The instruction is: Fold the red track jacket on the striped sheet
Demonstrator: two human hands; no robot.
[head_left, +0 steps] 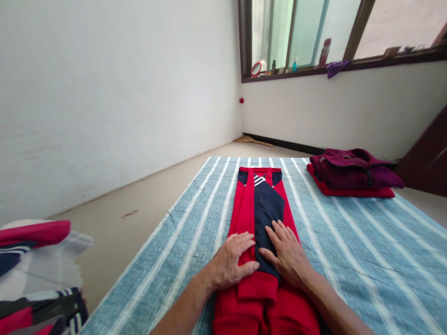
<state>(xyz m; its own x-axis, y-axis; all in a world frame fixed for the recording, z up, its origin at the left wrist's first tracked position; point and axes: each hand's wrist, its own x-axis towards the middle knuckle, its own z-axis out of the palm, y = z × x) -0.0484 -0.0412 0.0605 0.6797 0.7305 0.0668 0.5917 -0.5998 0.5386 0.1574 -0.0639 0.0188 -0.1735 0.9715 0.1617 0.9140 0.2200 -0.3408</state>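
Note:
A red and navy garment (pixel 268 204) with white stripes near its far end lies folded into a long narrow shape on a blue and white striped cloth (pixel 188 223). Flat on its left side rests my left hand (pixel 235 260), thumb pointing inward and holding nothing. My right hand (pixel 284 251) presses on the navy panel with its fingers spread. Below both hands a red cuff lies across the garment, whose near end runs out of the bottom of the view.
Folded maroon and red clothes (pixel 352 172) are stacked at the right far edge. More clothes (pixel 42 298) lie at the lower left, beside the striped surface. Small items, including a round red mirror (pixel 256 69), stand on the windowsill. A broom (pixel 253 140) lies in the corner.

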